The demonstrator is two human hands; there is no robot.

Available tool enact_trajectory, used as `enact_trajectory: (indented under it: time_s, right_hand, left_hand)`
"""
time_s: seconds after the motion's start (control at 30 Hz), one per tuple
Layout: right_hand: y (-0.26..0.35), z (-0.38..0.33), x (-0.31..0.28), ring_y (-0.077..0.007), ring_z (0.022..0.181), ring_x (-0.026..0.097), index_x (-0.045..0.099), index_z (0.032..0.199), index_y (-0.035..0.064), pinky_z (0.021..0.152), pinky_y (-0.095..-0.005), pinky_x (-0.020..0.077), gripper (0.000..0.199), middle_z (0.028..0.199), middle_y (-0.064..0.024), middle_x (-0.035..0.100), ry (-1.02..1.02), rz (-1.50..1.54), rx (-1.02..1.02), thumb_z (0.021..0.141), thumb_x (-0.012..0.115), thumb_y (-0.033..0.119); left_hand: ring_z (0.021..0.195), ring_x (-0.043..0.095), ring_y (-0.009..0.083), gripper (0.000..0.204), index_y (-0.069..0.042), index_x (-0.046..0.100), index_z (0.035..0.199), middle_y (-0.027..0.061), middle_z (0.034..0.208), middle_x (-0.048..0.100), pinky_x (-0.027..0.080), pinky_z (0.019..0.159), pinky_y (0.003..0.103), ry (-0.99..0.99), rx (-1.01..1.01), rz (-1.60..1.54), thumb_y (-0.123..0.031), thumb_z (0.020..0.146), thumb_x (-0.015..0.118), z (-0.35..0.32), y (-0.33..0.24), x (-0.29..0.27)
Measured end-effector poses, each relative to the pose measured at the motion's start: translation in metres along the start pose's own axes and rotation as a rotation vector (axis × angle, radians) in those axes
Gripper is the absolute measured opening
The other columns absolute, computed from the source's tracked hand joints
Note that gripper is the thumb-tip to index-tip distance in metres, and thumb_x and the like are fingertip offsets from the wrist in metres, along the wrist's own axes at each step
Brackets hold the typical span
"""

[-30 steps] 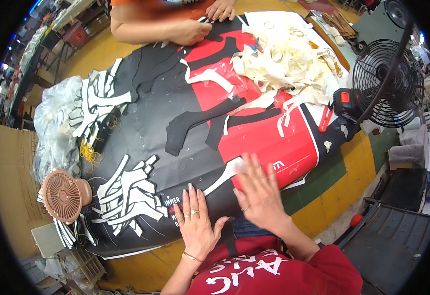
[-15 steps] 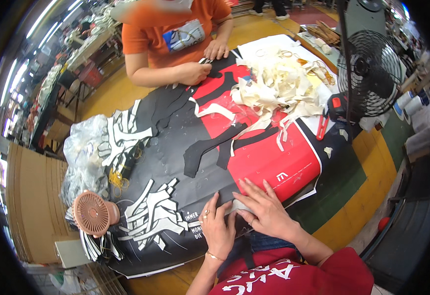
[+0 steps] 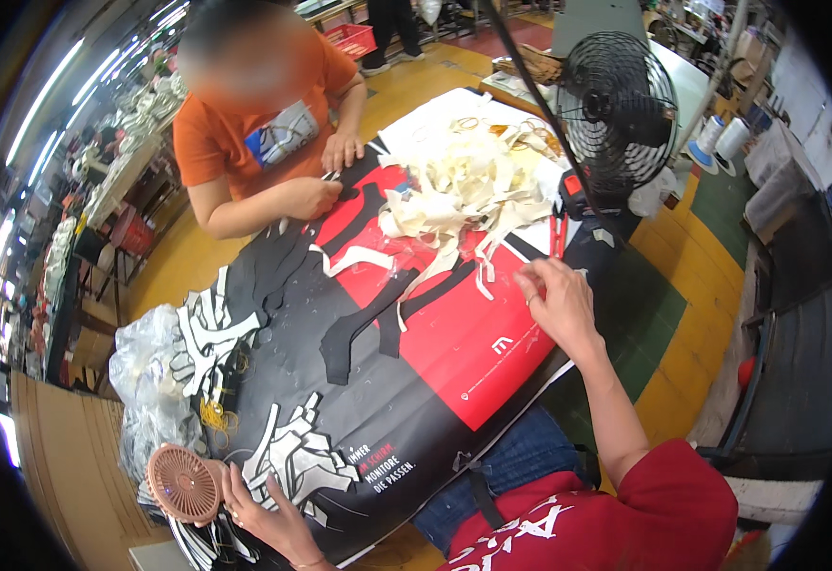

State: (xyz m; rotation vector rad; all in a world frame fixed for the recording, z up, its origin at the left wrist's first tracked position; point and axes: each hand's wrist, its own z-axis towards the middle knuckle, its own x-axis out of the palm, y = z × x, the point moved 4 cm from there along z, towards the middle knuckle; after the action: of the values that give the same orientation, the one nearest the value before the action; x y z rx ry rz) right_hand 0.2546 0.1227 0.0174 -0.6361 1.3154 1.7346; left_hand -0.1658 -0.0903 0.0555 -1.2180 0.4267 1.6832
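My left hand (image 3: 268, 516) is at the near left, fingers spread, against the near edge of a pile of white strips with dark edges (image 3: 297, 455). Nothing shows in its grip. Over the right side of the red-and-black printed sheet (image 3: 483, 381), my right hand (image 3: 561, 303) hovers with loosely curled fingers apart. I see nothing held there. Dark curved cut pieces (image 3: 347, 335) lie mid-sheet, and a white curved piece (image 3: 359, 257) is beyond them. Past my right hand rests a red cutter (image 3: 558, 235).
A heap of cream scraps (image 3: 464, 190) covers the far right of the table. A black fan (image 3: 616, 109) stands beyond it; a small pink fan (image 3: 184, 483) is beside my left hand. Opposite, a person in orange (image 3: 268, 124) handles dark pieces. Another white-strip pile (image 3: 208, 333) lies left.
My hands, together over a pale strip at the near edge before, are now apart. The left has gone left to the white pile; the right has moved right and away from me. The view has shifted.
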Motion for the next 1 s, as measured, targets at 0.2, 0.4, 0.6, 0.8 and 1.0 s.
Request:
enact_trajectory:
  time_s: [0.2, 0.4, 0.6, 0.8, 1.0]
  right_hand:
    - [-0.035, 0.042, 0.007, -0.0380, 0.094, 0.067, 0.059, 0.121, 0.0058, 0.080, -0.0498, 0.0513, 0.037, 0.104, -0.0167, 0.068, -0.139, 0.012, 0.150, 0.093, 0.069, 0.028]
    - [-0.037, 0.081, 0.027, -0.0291, 0.072, 0.069, 0.070, 0.092, -0.0005, 0.068, -0.0405, 0.0527, 0.030, 0.086, -0.0143, 0.069, -0.169, 0.147, 0.066, 0.090, 0.073, 0.030]
    - [-0.052, 0.065, 0.018, -0.0291, 0.067, 0.066, 0.069, 0.092, -0.0024, 0.066, -0.0397, 0.0516, 0.028, 0.082, -0.0162, 0.070, -0.124, 0.325, 0.191, 0.092, 0.070, 0.026]
    - [-0.056, 0.059, 0.020, -0.0379, 0.105, 0.062, 0.061, 0.122, -0.0001, 0.091, -0.0451, 0.0493, 0.033, 0.120, -0.0189, 0.061, -0.168, 0.028, 0.102, 0.093, 0.066, 0.015]
    - [-0.057, 0.080, 0.021, -0.0340, 0.105, 0.059, 0.067, 0.115, 0.0019, 0.092, -0.0422, 0.0471, 0.027, 0.111, -0.0138, 0.063, -0.149, -0.032, -0.032, 0.092, 0.066, 0.017]
  left_hand:
    - [0.130, 0.048, 0.0410, 0.036, 0.000, 0.065, 0.116, 0.0229, 0.139, 0.053, 0.035, 0.109, 0.050, 0.257, 0.120, -0.480, -0.010, 0.083, 0.074, -0.053, -0.099, 0.040]
    - [0.122, 0.054, 0.0365, 0.034, -0.006, 0.069, 0.112, 0.0176, 0.133, 0.058, 0.038, 0.104, 0.046, 0.413, 0.483, -0.645, -0.011, 0.080, 0.079, -0.070, -0.174, 0.043]
    - [0.113, 0.059, 0.0343, 0.033, -0.006, 0.069, 0.112, 0.0164, 0.126, 0.062, 0.041, 0.099, 0.045, 0.460, 0.546, -0.627, -0.012, 0.081, 0.079, -0.055, -0.186, 0.054]
    - [0.122, 0.053, 0.0341, 0.040, -0.008, 0.066, 0.120, 0.0169, 0.134, 0.055, 0.039, 0.102, 0.046, 0.535, 0.572, -0.606, -0.016, 0.082, 0.079, -0.066, -0.200, 0.078]
    - [0.131, 0.047, 0.0369, 0.045, -0.008, 0.064, 0.124, 0.0196, 0.142, 0.049, 0.034, 0.106, 0.049, 0.487, 0.461, -0.572, -0.020, 0.083, 0.078, -0.075, -0.198, 0.098]
